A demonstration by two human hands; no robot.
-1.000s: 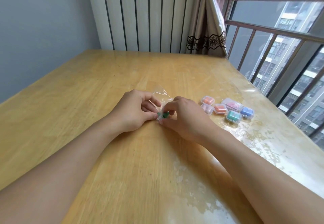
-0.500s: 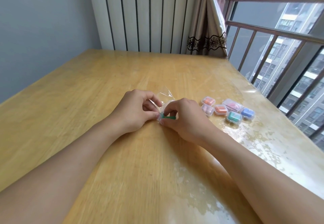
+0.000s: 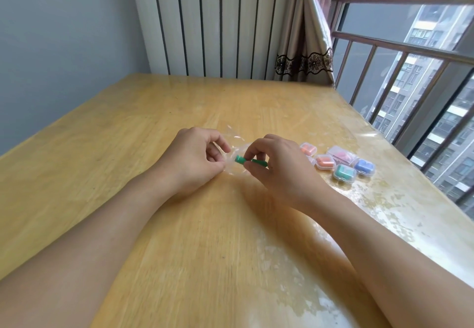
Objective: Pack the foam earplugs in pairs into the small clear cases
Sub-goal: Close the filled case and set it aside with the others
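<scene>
My right hand (image 3: 279, 166) pinches a green foam earplug (image 3: 241, 159) and holds it just outside the mouth of a small clear plastic bag (image 3: 234, 145). A second green piece (image 3: 260, 161) shows under the right fingers. My left hand (image 3: 195, 159) grips the bag's left side, fingers curled on the film. To the right on the table lie several small clear cases: two with orange earplugs (image 3: 308, 149) (image 3: 324, 161), one with pink (image 3: 342, 155), one with teal (image 3: 345, 172) and one with blue (image 3: 364, 166).
The wooden table (image 3: 128, 148) has a glossy clear cover, worn and patchy at the right. Its right edge runs along a window with metal railing (image 3: 400, 53). A ribbed radiator panel (image 3: 218, 20) and a curtain (image 3: 305, 45) stand behind the far edge.
My right hand has drawn the green earplug rightward out of the clear bag, so more of it shows. My left hand kept hold of the bag.
</scene>
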